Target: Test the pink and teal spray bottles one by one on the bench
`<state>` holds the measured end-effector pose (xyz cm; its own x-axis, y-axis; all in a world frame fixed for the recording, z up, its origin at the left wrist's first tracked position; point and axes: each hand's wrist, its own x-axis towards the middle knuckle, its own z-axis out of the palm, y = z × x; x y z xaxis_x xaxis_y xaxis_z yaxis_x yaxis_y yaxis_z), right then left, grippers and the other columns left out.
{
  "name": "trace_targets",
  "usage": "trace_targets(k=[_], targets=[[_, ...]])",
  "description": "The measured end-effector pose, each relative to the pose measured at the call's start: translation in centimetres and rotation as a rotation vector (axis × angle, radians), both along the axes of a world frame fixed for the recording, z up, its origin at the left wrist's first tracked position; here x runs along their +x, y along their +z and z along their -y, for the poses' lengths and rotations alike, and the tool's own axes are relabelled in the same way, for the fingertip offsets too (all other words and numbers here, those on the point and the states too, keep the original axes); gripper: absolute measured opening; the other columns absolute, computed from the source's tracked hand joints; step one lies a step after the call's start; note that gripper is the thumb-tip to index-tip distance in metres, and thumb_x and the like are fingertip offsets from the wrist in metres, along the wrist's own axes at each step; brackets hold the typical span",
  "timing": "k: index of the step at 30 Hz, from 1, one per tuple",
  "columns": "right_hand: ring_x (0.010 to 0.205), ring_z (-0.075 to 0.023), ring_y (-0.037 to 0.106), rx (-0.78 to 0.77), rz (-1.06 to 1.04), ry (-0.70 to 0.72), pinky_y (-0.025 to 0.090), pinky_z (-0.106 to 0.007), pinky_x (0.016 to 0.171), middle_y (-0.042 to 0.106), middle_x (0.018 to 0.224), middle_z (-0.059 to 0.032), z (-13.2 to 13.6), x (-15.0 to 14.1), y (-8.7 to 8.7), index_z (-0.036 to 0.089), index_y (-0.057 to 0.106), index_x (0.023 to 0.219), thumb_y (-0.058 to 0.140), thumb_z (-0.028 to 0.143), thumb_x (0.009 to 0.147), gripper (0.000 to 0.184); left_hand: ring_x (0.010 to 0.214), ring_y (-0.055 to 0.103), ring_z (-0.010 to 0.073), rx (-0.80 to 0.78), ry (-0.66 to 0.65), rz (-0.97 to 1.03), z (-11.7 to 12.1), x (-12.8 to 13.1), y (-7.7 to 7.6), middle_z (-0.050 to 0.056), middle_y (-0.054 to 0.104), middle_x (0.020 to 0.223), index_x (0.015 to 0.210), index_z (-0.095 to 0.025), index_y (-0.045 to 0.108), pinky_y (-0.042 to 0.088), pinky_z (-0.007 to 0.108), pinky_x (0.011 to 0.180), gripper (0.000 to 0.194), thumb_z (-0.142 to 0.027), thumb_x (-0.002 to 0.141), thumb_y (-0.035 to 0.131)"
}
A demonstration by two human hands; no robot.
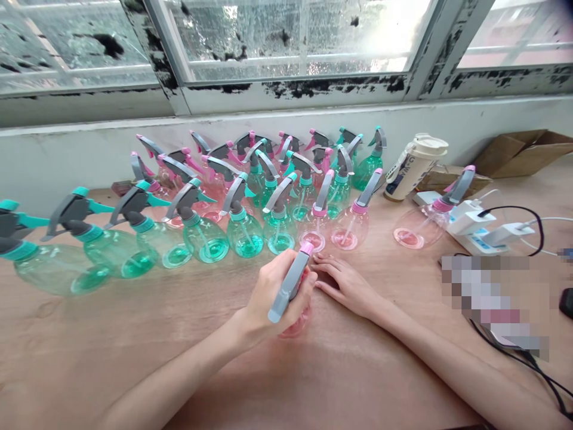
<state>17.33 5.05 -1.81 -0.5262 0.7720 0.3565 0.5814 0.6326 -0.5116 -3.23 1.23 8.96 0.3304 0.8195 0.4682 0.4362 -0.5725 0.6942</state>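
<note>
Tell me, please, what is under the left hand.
Under the left hand, the lower part of a pink spray bottle shows, with table around it; the hand covers the bottle's neck and upper body.

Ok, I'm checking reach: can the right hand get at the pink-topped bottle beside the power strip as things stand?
Probably yes: the right hand looks empty, and I see nothing standing between it and the pink-topped bottle.
</note>
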Motion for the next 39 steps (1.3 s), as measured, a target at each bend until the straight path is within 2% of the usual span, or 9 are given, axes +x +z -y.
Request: trace_targets(k=[6,11,14,18,25,28,30,34,39], targets=[[0.111,-0.0261,0.065,-0.112,-0.231,0.044,0.053,-0.044,0.095,0.069,0.118,-0.0096,1.4,0.2,0.9,0.025,0.06,0.117,0.061,0.042,0.091,0.031,0.082,0.064,0.0173,-0.031,0.029,0.039,0.2,-0.2,-0.5,0.005,0.066,0.091,0.097,-0.019,0.059,0.051,0.029,0.071,0.013,-0.029,0.091,0.053],[0.121,-0.03,0.058,-0.251,-0.337,0.118,0.049,-0.045,0.101,0.06,0.132,-0.012,4.2,-1.7,2.6,0.025,0.048,0.132,0.079,0.05,0.073,0.072,0.093,0.067,0.0202,-0.033,0.043,0.067,0.3,-0.3,-1.2,0.007,0.068,0.103,0.109,-0.02,0.059,0.054,0.03,0.076,0.023,-0.034,0.092,0.056],[0.116,-0.03,0.06,-0.317,-0.381,0.148,0.051,-0.044,0.097,0.059,0.128,-0.0115,5.2,-3.3,3.3,0.023,0.045,0.132,0.085,0.051,0.064,0.083,0.1,0.066,0.0214,-0.044,0.047,0.077,0.2,-0.3,-1.5,0.008,0.067,0.11,0.114,-0.02,0.057,0.054,0.03,0.076,0.027,-0.036,0.091,0.057],[0.11,-0.0303,0.06,-0.259,-0.408,0.093,0.052,-0.044,0.094,0.06,0.122,-0.0108,5.4,-5.2,3.9,0.022,0.049,0.126,0.09,0.047,0.057,0.084,0.103,0.065,0.0224,-0.077,0.055,0.078,0.2,-0.3,-1.5,0.009,0.066,0.114,0.117,-0.021,0.056,0.054,0.032,0.079,0.031,-0.035,0.089,0.06],[0.108,-0.0291,0.063,-0.166,-0.368,0.021,0.053,-0.043,0.092,0.062,0.118,-0.0085,5.7,-6.6,5.1,0.024,0.055,0.119,0.08,0.033,0.069,0.057,0.109,0.061,0.0256,-0.121,0.013,0.085,-0.2,-0.5,-1.7,0.011,0.059,0.13,0.133,-0.024,0.043,0.051,0.04,0.088,0.058,-0.041,0.082,0.065],[0.105,-0.0277,0.065,-0.184,-0.407,-0.034,0.055,-0.042,0.088,0.062,0.119,-0.0093,6.2,-4.9,4.4,0.025,0.046,0.128,0.079,0.035,0.071,0.067,0.119,0.056,0.0295,-0.093,-0.027,0.064,-0.3,-0.7,-3.3,0.014,0.053,0.138,0.139,-0.023,0.036,0.047,0.046,0.096,0.069,-0.047,0.081,0.064],[0.106,-0.0286,0.065,-0.17,-0.422,-0.104,0.056,-0.044,0.087,0.061,0.121,-0.0107,6.3,-2.7,3.5,0.026,0.036,0.135,0.079,0.042,0.072,0.078,0.126,0.052,0.031,-0.094,-0.033,0.06,-0.3,-0.8,-4.9,0.014,0.052,0.139,0.137,-0.022,0.04,0.041,0.05,0.105,0.061,-0.046,0.084,0.059],[0.105,-0.0324,0.065,-0.092,-0.299,-0.351,0.054,-0.052,0.088,0.063,0.115,-0.0097,5.6,3.6,2.5,0.027,0.036,0.128,0.075,0.052,0.074,0.071,0.12,0.058,0.0274,-0.205,0.058,0.077,-0.6,-1.0,-7.6,0.013,0.06,0.128,0.123,-0.02,0.05,0.044,0.048,0.104,0.039,-0.042,0.09,0.052],[0.104,-0.0342,0.061,0.109,-0.054,-0.544,0.055,-0.049,0.082,0.058,0.115,-0.0143,2.9,10.2,3.3,0.023,0.048,0.122,0.07,0.06,0.076,0.063,0.111,0.064,0.0241,-0.231,0.16,0.027,-1.1,-1.2,-8.0,0.009,0.068,0.115,0.112,-0.021,0.054,0.048,0.044,0.1,0.026,-0.037,0.092,0.052]])
